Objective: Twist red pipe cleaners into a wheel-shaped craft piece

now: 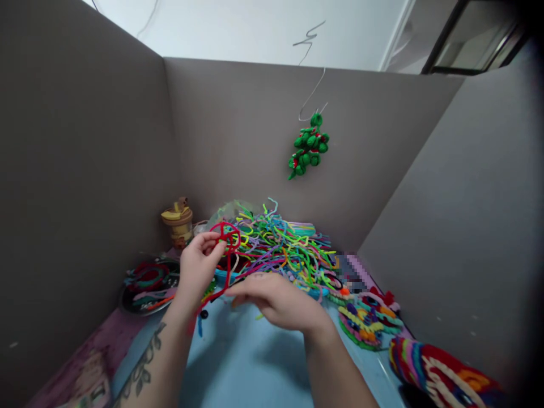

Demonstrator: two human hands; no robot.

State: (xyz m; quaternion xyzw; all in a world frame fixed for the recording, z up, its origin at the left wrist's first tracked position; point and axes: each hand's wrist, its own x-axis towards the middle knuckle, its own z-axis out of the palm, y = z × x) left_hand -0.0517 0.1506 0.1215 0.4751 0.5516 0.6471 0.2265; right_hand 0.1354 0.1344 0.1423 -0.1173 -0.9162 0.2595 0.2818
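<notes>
Our left hand [199,260] pinches a looped red pipe cleaner [229,247] between thumb and fingers, raised before the heap of multicoloured pipe cleaners [283,243] on the blue surface [229,357]. Our right hand [280,303], fingers drawn nearly together, is at its hanging strand; we cannot tell whether they grip it.

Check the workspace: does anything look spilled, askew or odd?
The heap of fuzzy strands looks tangled, with loose ends straggling over the rim of the blue tray. The thin wire at the back panel is kinked in a crooked zigzag. The red strand in the left hand shows no clear damage.
</notes>
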